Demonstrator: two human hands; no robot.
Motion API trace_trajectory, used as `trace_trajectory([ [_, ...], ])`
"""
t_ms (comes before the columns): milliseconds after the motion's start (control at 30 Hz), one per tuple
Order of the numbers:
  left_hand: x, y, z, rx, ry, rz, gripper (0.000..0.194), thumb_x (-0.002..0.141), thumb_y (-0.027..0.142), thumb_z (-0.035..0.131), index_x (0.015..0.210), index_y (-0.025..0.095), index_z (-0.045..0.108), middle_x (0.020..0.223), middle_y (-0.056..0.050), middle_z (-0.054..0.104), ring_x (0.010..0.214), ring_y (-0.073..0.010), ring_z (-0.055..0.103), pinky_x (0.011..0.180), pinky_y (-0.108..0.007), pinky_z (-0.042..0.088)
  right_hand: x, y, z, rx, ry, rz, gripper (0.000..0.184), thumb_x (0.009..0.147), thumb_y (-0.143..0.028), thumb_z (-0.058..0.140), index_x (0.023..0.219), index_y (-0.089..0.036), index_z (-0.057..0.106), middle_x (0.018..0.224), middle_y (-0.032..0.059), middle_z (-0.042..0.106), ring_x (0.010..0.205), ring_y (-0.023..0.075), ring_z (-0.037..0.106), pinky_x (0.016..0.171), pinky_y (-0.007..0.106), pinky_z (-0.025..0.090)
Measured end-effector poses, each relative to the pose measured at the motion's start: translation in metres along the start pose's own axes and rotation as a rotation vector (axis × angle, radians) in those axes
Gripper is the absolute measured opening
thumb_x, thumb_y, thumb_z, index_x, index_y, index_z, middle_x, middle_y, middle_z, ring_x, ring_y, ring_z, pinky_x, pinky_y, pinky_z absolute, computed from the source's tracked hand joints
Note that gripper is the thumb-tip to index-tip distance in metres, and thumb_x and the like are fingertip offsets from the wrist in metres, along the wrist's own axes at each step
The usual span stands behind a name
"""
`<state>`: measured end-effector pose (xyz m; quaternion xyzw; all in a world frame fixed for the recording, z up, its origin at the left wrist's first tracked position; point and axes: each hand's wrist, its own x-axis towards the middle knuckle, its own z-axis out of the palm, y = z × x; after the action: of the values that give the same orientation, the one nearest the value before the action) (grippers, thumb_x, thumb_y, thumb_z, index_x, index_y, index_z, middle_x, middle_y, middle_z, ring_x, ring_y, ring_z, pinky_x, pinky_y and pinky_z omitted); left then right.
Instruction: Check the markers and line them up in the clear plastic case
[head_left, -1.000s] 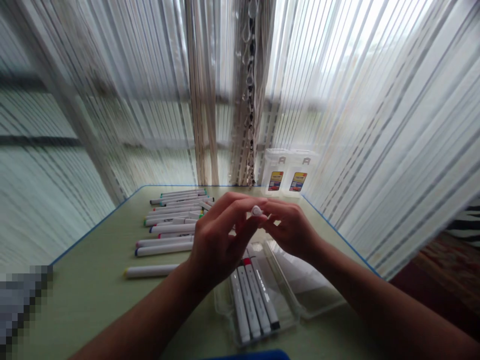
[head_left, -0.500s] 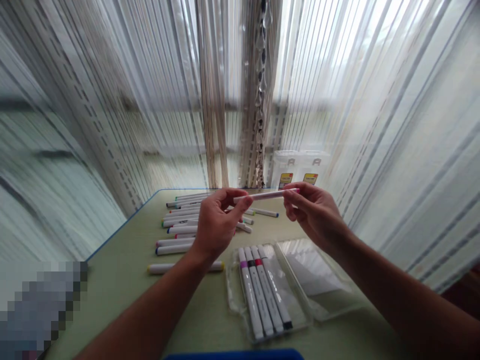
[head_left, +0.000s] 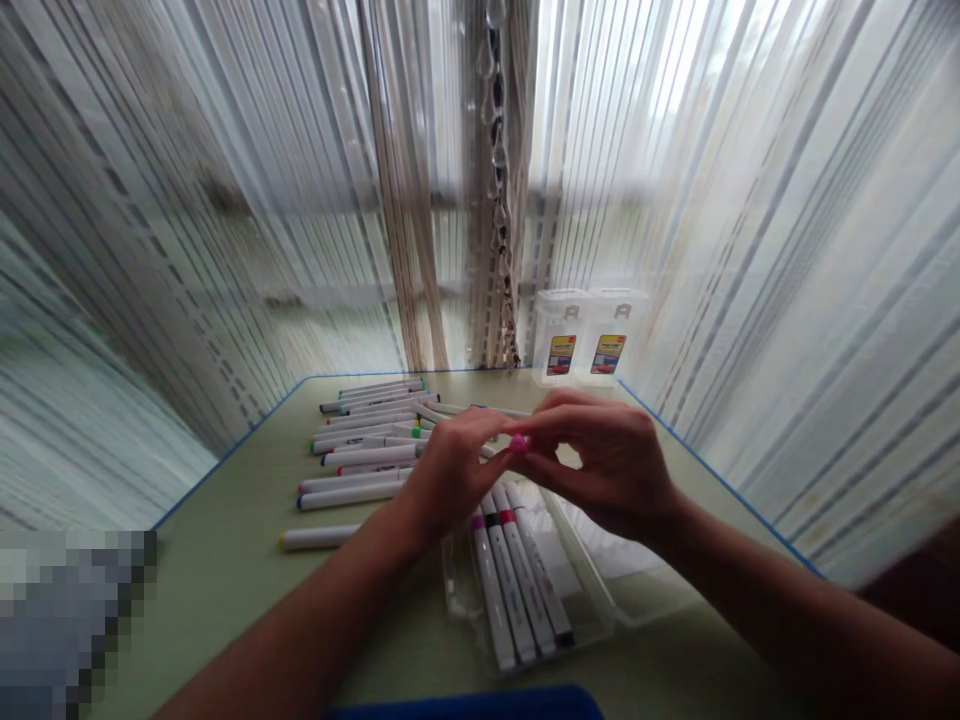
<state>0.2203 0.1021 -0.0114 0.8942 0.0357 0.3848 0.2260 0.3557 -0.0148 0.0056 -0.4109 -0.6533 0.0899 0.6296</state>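
Note:
A marker (head_left: 519, 443) is pinched where my fingertips meet, its pink end turned toward me; most of its body is hidden. My left hand (head_left: 454, 465) is closed at its left side, and my right hand (head_left: 611, 455) grips it from the right with thumb and fingers. Below them lies an open clear plastic case (head_left: 592, 632) holding several white markers (head_left: 514, 580) side by side, with purple, black and red bands showing. Left of my left hand, more white markers (head_left: 367, 455) with coloured ends lie in rough rows on the table.
The pale green table (head_left: 225, 600) has a blue edge. Two clear cases (head_left: 581, 310) with yellow labels stand upright at the back. String curtains (head_left: 322, 150) hang behind and on both sides. A blue object (head_left: 480, 703) shows at the bottom edge.
My hands have come together and lower. The marker has swung from lying crosswise to pointing its pink end at me. The view has shifted slightly.

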Motion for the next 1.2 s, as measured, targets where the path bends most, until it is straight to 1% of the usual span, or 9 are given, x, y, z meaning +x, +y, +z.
trace_trajectory([
  [67, 0.000, 0.001, 0.000, 0.002, -0.012, 0.009, 0.012, 0.090, 0.018, 0.064, 0.084, 0.017, 0.075, 0.085, -0.006, 0.076, 0.077, -0.0192, 0.069, 0.073, -0.032, 0.053, -0.002, -0.005, 0.001, -0.091, -0.037, -0.068, 0.021, 0.079, -0.013, 0.080, 0.098, -0.022, 0.082, 0.074, 0.0013, 0.065, 0.061, 0.0104, 0.059, 0.053, 0.024, 0.050],
  [167, 0.000, 0.002, 0.000, -0.008, -0.026, 0.009, 0.015, 0.090, 0.019, 0.064, 0.079, 0.017, 0.073, 0.081, -0.005, 0.074, 0.076, -0.0185, 0.067, 0.073, -0.032, 0.052, -0.002, -0.008, 0.001, -0.154, -0.043, -0.121, 0.023, 0.080, -0.012, 0.079, 0.101, -0.022, 0.081, 0.073, 0.0007, 0.064, 0.060, 0.0103, 0.059, 0.054, 0.023, 0.051],
  [600, 0.000, 0.001, 0.000, -0.026, -0.046, -0.001, 0.012, 0.087, 0.014, 0.064, 0.077, 0.017, 0.070, 0.080, -0.003, 0.071, 0.074, -0.0183, 0.063, 0.078, -0.033, 0.048, -0.003, -0.008, 0.000, -0.154, -0.085, -0.128, 0.023, 0.078, -0.009, 0.078, 0.097, -0.021, 0.079, 0.075, 0.0011, 0.065, 0.061, 0.0113, 0.060, 0.055, 0.025, 0.050],
  [833, 0.000, 0.002, -0.001, -0.039, -0.052, -0.039, 0.011, 0.087, 0.015, 0.064, 0.080, 0.017, 0.071, 0.088, -0.006, 0.074, 0.082, -0.0203, 0.066, 0.079, -0.033, 0.049, -0.003, -0.010, 0.001, -0.195, -0.077, -0.163, 0.020, 0.078, -0.009, 0.078, 0.095, -0.020, 0.078, 0.073, 0.0012, 0.066, 0.060, 0.0113, 0.060, 0.055, 0.025, 0.051],
  [933, 0.000, 0.001, -0.002, -0.038, -0.014, -0.080, 0.008, 0.088, 0.019, 0.066, 0.087, 0.016, 0.074, 0.091, -0.007, 0.075, 0.085, -0.0203, 0.068, 0.080, -0.033, 0.051, -0.003, -0.008, 0.000, -0.160, -0.012, -0.087, 0.015, 0.079, -0.010, 0.077, 0.092, -0.018, 0.077, 0.075, 0.0024, 0.067, 0.062, 0.0120, 0.062, 0.055, 0.026, 0.052],
  [1033, 0.000, -0.002, -0.004, -0.095, 0.014, -0.207, 0.012, 0.089, 0.025, 0.069, 0.093, 0.016, 0.076, 0.086, -0.006, 0.076, 0.079, -0.0184, 0.068, 0.074, -0.031, 0.053, 0.002, -0.002, -0.005, -0.110, 0.216, 0.060, 0.009, 0.081, -0.014, 0.076, 0.089, -0.017, 0.074, 0.074, 0.0018, 0.069, 0.062, 0.0117, 0.063, 0.054, 0.024, 0.052],
  [1067, 0.001, -0.004, -0.004, -0.152, 0.006, -0.264, 0.015, 0.088, 0.028, 0.070, 0.094, 0.016, 0.077, 0.084, -0.006, 0.076, 0.076, -0.0176, 0.068, 0.071, -0.030, 0.053, 0.005, 0.001, -0.007, -0.087, 0.298, 0.110, 0.008, 0.080, -0.017, 0.077, 0.087, -0.017, 0.073, 0.070, 0.0005, 0.068, 0.057, 0.0102, 0.061, 0.050, 0.023, 0.050],
  [1100, 0.001, -0.006, -0.004, -0.230, -0.005, -0.323, 0.018, 0.088, 0.030, 0.071, 0.095, 0.015, 0.078, 0.083, -0.006, 0.076, 0.073, -0.0167, 0.068, 0.068, -0.028, 0.054, 0.008, 0.005, -0.011, -0.048, 0.339, 0.160, 0.008, 0.079, -0.019, 0.078, 0.085, -0.016, 0.072, 0.067, -0.0004, 0.067, 0.051, 0.0090, 0.058, 0.045, 0.022, 0.046],
  [1200, 0.003, -0.015, -0.005, -0.485, 0.032, -0.474, 0.030, 0.082, 0.038, 0.077, 0.098, 0.013, 0.078, 0.080, -0.006, 0.075, 0.066, -0.0140, 0.064, 0.060, -0.025, 0.054, 0.017, 0.016, -0.022, 0.052, 0.363, 0.317, 0.017, 0.076, -0.026, 0.081, 0.076, -0.015, 0.069, 0.058, -0.0018, 0.063, 0.046, 0.0082, 0.055, 0.041, 0.020, 0.042],
])
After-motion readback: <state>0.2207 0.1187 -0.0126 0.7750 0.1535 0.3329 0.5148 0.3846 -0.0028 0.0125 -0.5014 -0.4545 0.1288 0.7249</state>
